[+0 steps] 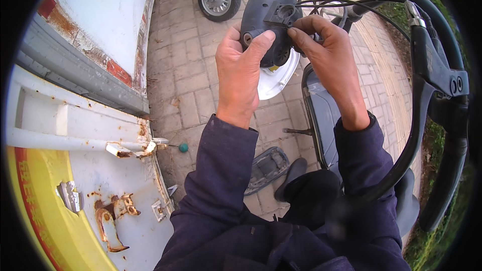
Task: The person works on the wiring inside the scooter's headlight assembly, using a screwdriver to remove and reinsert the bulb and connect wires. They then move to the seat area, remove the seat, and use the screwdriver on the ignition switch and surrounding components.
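Observation:
My left hand (240,70) is closed round the lower side of a black plastic housing (256,16), its thumb lying across the front. Beside that thumb, a round key lock (248,38) sits in the housing, and a raised square socket with a round hole (286,12) stands near the top. The thumb and forefinger of my right hand (329,52) are pinched together at the housing's right edge; whatever lies between the fingertips is too small to make out. A glossy white shell (277,84) shows behind and below the housing. Black cables (346,2) run off to the right.
A handlebar with a black brake lever (419,120) curves down the right side. Below my hands are a scooter's grey footboard (324,115) and a plastic tray (268,168) on the paving. Rusty white metal panels (100,125) stand left; a pink scooter's wheel (219,2) is ahead.

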`<state>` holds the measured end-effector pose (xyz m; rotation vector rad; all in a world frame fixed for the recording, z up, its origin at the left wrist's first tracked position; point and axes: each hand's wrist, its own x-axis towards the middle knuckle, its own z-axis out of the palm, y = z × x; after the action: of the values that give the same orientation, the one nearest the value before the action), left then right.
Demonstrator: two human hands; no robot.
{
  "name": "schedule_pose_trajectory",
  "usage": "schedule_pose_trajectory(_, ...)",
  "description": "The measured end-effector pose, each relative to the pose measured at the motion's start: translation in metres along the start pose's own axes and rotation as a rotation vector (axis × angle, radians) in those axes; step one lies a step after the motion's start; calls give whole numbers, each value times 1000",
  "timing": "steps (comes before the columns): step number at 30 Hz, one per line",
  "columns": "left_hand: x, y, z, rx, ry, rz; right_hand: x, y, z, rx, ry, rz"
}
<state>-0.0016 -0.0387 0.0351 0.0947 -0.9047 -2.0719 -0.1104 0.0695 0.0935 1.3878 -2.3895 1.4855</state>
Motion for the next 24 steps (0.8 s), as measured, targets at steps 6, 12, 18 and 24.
schedule_pose_trajectory(6, 2, -2, 2, -37, 48, 4, 3, 0, 12, -231, 127, -118)
schedule_pose_trajectory(12, 3, 2, -2, -56, 49, 4, -9, -17, 3, -121, 98, -66)
schedule_pose_trajectory(18, 6, 6, -2, 14, 39, 58, -21, -15, -5, 238, -8, 25)
schedule_pose_trajectory(24, 5, 6, -4, -17, 17, 53, -19, -21, -25, -50, -387, -282)
